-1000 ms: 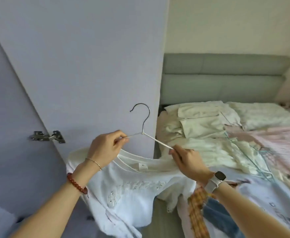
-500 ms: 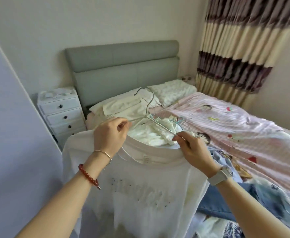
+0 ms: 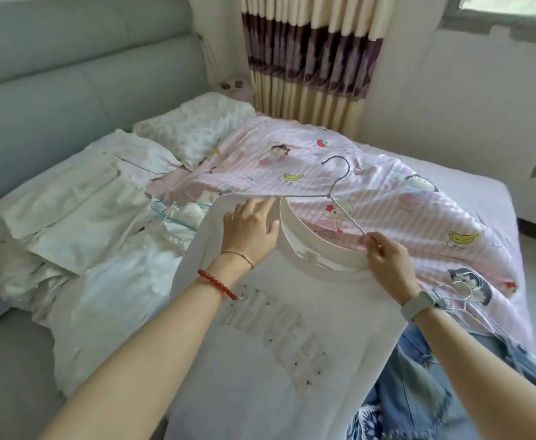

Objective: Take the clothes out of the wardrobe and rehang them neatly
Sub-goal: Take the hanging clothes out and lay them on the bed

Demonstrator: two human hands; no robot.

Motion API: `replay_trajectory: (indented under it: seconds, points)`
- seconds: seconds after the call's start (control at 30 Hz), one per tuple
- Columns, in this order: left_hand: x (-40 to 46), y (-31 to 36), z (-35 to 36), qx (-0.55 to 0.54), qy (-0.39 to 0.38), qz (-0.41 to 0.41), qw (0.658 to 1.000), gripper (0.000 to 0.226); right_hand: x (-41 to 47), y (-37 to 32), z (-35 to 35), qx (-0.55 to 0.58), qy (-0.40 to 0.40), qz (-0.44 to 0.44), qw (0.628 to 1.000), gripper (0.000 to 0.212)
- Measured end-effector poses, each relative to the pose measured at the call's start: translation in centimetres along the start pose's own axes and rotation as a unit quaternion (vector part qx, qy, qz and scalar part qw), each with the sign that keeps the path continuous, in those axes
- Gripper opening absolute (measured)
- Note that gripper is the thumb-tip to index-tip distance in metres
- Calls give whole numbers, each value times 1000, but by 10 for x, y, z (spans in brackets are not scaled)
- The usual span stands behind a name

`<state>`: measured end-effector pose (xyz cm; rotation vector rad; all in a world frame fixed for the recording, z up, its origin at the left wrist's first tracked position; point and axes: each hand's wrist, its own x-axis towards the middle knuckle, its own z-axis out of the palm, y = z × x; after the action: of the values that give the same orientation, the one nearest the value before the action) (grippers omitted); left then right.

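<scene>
Across the middle of the frame the bed (image 3: pixel 469 192) has replaced the wardrobe door seen a second ago, and the white T-shirt (image 3: pixel 260 344), carried over on its wire hanger (image 3: pixel 333 185), now spreads low over the bedding. Left hand (image 3: pixel 250 230) lies nearly flat, fingers loosely extended, on the shirt's shoulder beside the collar; right hand (image 3: pixel 387 258) pinches the hanger's lower arm at the neckline, likely to slide it out.
</scene>
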<state>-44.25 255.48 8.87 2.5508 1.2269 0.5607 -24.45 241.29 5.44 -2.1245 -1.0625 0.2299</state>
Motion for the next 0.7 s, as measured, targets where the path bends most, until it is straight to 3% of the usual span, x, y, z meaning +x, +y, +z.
replay_trajectory:
  seconds: [0.1,0.23,0.4,0.5,0.57,0.7]
  points:
    - [4,-13,80,19,-134,-28,990,52,30,56,45,-81,-35,50,995,20]
    - [-14,-46,179,48,-286,-88,953,59,59,120,110,-127,-62,82,987,24]
    - [-40,-82,264,123,-338,-83,929,66,95,179,170,-154,-69,130,977,35]
    - [-49,-99,297,155,-341,-98,922,67,101,212,198,-195,-136,153,959,37]
    - [-50,-106,306,179,-340,-89,919,69,93,220,212,-203,-163,179,949,33]
    - [-42,-108,297,164,-351,-82,918,65,81,201,220,-226,-157,156,948,50]
